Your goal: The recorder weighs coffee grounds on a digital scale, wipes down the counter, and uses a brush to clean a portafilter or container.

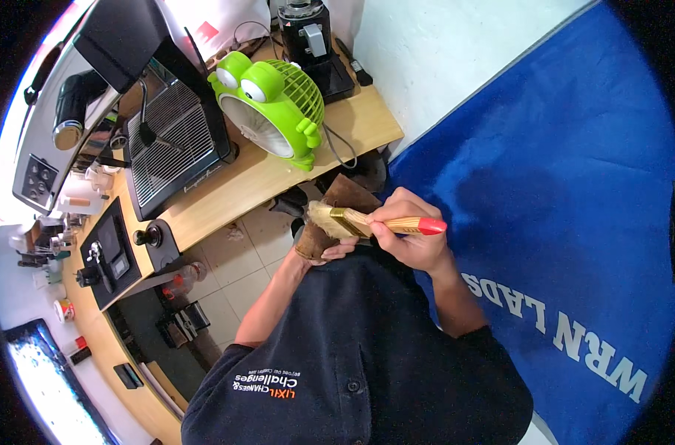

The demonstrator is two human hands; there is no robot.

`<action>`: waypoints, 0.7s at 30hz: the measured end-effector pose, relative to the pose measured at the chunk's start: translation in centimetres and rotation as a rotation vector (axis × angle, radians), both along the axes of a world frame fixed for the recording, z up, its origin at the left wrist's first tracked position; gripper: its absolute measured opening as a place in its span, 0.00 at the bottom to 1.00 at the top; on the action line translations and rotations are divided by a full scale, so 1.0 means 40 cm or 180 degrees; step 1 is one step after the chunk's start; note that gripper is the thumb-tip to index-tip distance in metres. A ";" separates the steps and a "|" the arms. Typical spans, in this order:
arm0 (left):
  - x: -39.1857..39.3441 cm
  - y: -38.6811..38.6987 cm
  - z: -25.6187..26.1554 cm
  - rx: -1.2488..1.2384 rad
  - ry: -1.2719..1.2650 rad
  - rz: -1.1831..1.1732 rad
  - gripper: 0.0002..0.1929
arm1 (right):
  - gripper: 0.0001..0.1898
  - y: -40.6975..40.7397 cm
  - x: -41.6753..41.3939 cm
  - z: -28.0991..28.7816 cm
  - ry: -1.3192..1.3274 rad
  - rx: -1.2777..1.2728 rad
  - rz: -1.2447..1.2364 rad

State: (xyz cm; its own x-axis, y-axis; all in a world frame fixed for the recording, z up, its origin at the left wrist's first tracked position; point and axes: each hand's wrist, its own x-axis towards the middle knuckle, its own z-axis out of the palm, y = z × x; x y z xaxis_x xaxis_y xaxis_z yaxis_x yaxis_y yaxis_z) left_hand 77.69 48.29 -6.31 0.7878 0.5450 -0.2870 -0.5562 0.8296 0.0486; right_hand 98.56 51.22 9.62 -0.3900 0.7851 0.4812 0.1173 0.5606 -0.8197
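My right hand (407,231) grips the wooden handle of a flat paintbrush (396,222) with a red tip and a brass-coloured ferrule. Its pale bristles point left and lie against or just over a brown leather-like item (315,240). Around the lower part of that item, my left hand (337,253) is closed, with its fingers partly hidden behind the brush and the item. Another brown part (351,193) shows above the brush; whether the two parts are one piece, I cannot tell.
Beyond my hands is a wooden counter (204,222) with a green frog-shaped fan (276,105), an espresso machine (173,144) and a black grinder (315,55). A tamper (151,236) stands on a dark mat. A blue fabric sheet (537,194) is close on my right. Tiled floor (231,278) shows below.
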 end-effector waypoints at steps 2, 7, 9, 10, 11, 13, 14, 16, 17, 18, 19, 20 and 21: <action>0.004 0.007 0.012 -0.0036 -0.0146 -0.0072 0.34 | 0.05 0.023 0.007 -0.016 -0.0191 0.0124 -0.0157; 0.017 0.024 0.060 0.0462 -0.0232 -0.0457 0.39 | 0.03 0.148 0.091 -0.098 -0.1195 0.0399 -0.1815; 0.008 0.008 0.048 0.0267 -0.0434 -0.0432 0.42 | 0.03 0.139 0.106 -0.090 -0.0987 0.0364 -0.1933; 0.002 0.003 0.049 0.0004 -0.0543 -0.0240 0.43 | 0.02 0.128 0.105 -0.084 -0.0788 0.0317 -0.2067; -0.004 -0.003 0.051 -0.0259 -0.0653 -0.0048 0.44 | 0.02 0.119 0.100 -0.081 -0.0785 0.0304 -0.2045; -0.004 0.004 0.069 -0.0211 -0.0804 -0.0071 0.46 | 0.03 0.110 0.103 -0.074 -0.0798 0.0435 -0.1970; -0.003 0.008 0.081 -0.0160 -0.0952 -0.0093 0.48 | 0.03 0.112 0.105 -0.075 -0.0802 0.0434 -0.1974; -0.009 0.017 0.103 -0.0147 -0.1004 -0.0083 0.49 | 0.03 0.111 0.104 -0.081 -0.0725 0.0432 -0.2002; -0.012 0.022 0.108 -0.0126 -0.1060 -0.0063 0.50 | 0.03 0.109 0.103 -0.083 -0.0724 0.0428 -0.2016; -0.017 0.023 0.108 -0.0126 -0.1057 -0.0065 0.50 | 0.03 0.108 0.101 -0.082 -0.0723 0.0359 -0.2061; -0.022 0.023 0.106 -0.0150 -0.1158 -0.0061 0.50 | 0.03 0.108 0.098 -0.082 -0.0722 0.0291 -0.2106; -0.027 0.025 0.105 -0.0173 -0.1260 -0.0057 0.51 | 0.03 0.109 0.094 -0.081 -0.0720 0.0292 -0.2107; -0.030 0.029 0.107 -0.0175 -0.1262 -0.0067 0.51 | 0.03 0.108 0.092 -0.080 -0.0714 0.0197 -0.2112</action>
